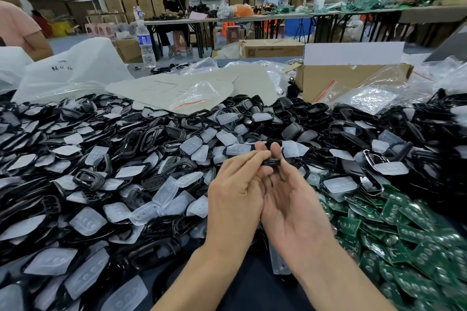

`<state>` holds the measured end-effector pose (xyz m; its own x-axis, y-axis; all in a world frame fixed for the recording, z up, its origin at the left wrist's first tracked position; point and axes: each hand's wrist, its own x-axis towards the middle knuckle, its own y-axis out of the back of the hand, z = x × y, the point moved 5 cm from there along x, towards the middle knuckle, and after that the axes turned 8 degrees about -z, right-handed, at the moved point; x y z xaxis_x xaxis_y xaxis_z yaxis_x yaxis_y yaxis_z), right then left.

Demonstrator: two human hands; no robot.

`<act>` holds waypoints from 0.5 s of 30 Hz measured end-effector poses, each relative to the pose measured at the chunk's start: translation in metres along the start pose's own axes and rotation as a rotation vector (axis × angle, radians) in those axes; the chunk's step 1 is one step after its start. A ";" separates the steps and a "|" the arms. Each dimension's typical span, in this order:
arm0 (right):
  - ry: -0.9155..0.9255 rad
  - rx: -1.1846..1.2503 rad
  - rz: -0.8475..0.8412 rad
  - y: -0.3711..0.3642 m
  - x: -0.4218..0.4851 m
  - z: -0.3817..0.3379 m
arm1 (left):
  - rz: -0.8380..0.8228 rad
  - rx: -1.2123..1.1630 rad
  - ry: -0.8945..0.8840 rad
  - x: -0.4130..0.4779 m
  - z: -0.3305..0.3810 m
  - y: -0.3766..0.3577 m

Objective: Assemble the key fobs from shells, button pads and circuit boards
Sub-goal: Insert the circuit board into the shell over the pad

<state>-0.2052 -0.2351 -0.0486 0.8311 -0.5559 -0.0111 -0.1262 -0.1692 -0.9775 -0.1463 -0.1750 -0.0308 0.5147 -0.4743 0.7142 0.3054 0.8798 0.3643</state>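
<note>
Shells (88, 179), black and hollow, lie heaped across the left of the surface, mixed with translucent button pads (87, 221). At centre, just above the heap, the left hand (235, 194) pinches one end of a black held shell (271, 161) with its fingertips. The right hand (290, 199), palm up, grips the other end under its thumb. Green circuit boards (404, 230) are piled at the right.

Bare forearms (202, 272); bare left grip (236, 199), right grip (290, 202).
</note>
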 end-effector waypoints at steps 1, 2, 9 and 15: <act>0.002 0.011 -0.001 0.000 0.000 0.000 | 0.004 -0.006 -0.002 0.000 0.000 0.000; 0.006 0.016 0.002 0.000 0.000 0.000 | 0.006 -0.010 -0.006 0.000 0.000 0.000; 0.012 -0.016 0.022 -0.001 -0.002 -0.002 | -0.040 -0.048 0.012 -0.001 -0.003 -0.003; 0.032 -0.069 0.024 0.001 0.001 -0.007 | -0.188 -0.089 0.057 0.001 -0.002 -0.008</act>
<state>-0.2081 -0.2419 -0.0477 0.8097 -0.5863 -0.0266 -0.1838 -0.2103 -0.9602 -0.1467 -0.1829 -0.0339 0.4855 -0.6332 0.6028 0.4688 0.7705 0.4319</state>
